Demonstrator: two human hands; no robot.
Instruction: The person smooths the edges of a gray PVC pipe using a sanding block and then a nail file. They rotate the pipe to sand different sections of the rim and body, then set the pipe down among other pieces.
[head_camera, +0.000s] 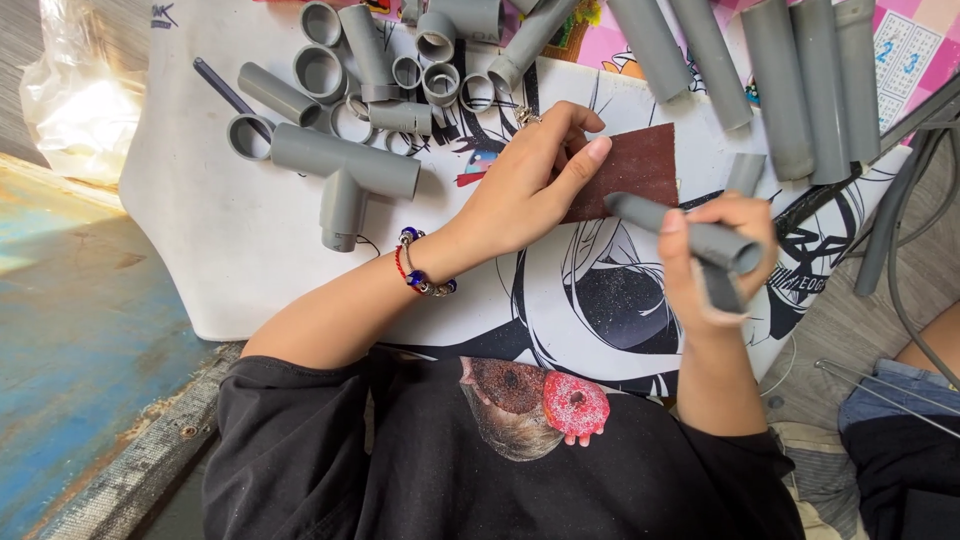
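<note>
Sandpaper, a dark reddish-brown sheet, lies flat on the printed white board at centre frame, pinned at its left edge by the left hand, whose fingers spread narrowly over it. Right of centre, the right hand curls its fingers around a short grey pipe piece, one end touching the sheet. Grey tee fitting and cut rings crowd the upper left; long pipes line the upper right.

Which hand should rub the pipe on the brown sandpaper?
Probably the right hand: it already grips the grey pipe fitting, whose end lies beside the sandpaper. The left hand rests flat on the sheet, pinning it.
</note>
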